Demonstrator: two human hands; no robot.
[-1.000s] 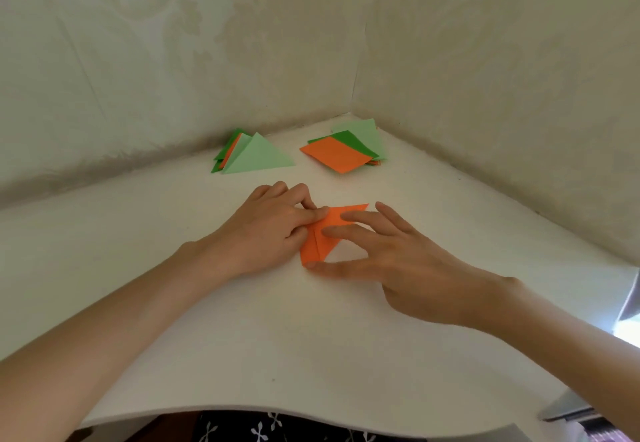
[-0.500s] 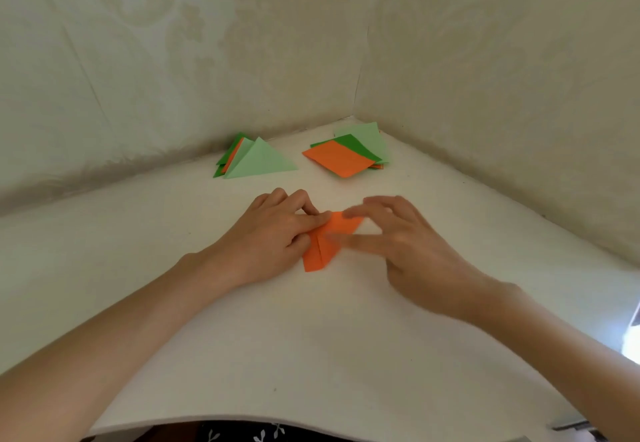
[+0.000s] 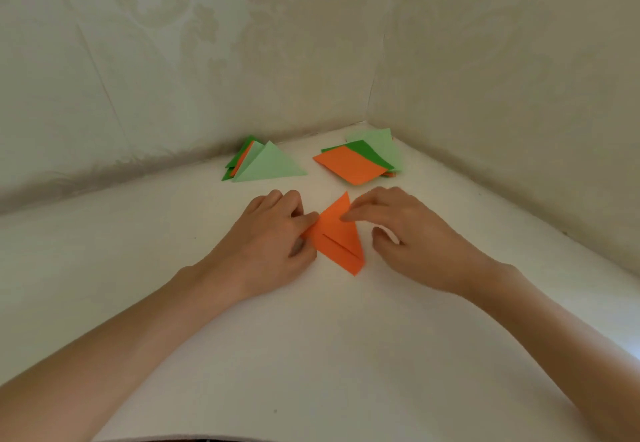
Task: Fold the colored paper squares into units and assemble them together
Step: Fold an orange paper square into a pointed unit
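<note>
One orange paper (image 3: pixel 337 239): left corner hidden.
Left hand (image 3: pixel 273 237): pinches that corner.
Right hand (image 3: pixel 419 233): relaxed, forefinger on paper.
Triangles (image 3: pixel 270 166), squares (image 3: pixel 353 166): lower sheets mostly covered.

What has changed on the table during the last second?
The right hand folded the orange paper over: its tip, which pointed right, now points away from the person, and the fingers press its far right edge with the thumb off it. The left hand still holds the paper's left edge. The folded triangles and the stacked squares stayed put.
</note>
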